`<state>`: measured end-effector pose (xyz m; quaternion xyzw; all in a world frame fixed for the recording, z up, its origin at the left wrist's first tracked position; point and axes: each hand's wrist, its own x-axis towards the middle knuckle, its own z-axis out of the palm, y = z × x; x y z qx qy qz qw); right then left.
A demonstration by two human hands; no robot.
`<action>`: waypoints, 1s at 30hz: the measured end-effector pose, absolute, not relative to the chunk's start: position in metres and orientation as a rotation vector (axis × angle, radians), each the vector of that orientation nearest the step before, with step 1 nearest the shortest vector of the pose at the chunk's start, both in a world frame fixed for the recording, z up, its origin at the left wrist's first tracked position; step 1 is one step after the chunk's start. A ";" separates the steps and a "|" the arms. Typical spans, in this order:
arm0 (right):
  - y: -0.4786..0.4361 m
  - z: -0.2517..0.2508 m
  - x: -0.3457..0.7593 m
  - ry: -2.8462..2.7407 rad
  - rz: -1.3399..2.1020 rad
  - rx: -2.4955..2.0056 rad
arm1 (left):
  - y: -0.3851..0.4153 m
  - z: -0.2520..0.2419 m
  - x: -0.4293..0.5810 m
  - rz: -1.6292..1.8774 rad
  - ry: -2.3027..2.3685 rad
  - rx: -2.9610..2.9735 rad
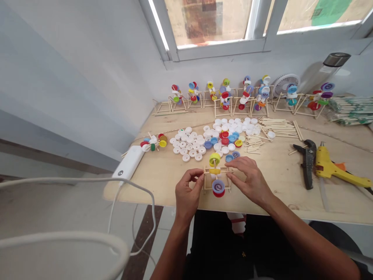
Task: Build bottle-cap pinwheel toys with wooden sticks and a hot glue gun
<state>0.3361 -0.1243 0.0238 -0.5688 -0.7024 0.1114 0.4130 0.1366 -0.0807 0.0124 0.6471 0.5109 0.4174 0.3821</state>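
Observation:
A small wheel model made of wooden sticks and bottle caps stands near the table's front edge. Yellow caps (215,159) are at its top, with a lilac cap (218,186) and a red one low in front. Its stick axle lies across a stick frame (204,186). My left hand (187,192) pinches the axle's left end between thumb and forefinger. At the right end, my right hand (247,179) has its thumb and fingers apart around the axle tip; whether the thumb touches it is hard to see.
Behind lie white caps (192,142), coloured caps (225,140) and cut sticks (278,127). Several cap-wheel models (224,100) line the wall. Pliers (308,163) and a yellow glue gun (335,167) lie right. A loose cap wheel (153,143) and white power strip (128,165) are left.

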 end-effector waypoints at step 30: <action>-0.140 0.006 0.334 -1.785 -0.157 -1.554 | -0.083 0.013 0.138 1.075 1.277 1.772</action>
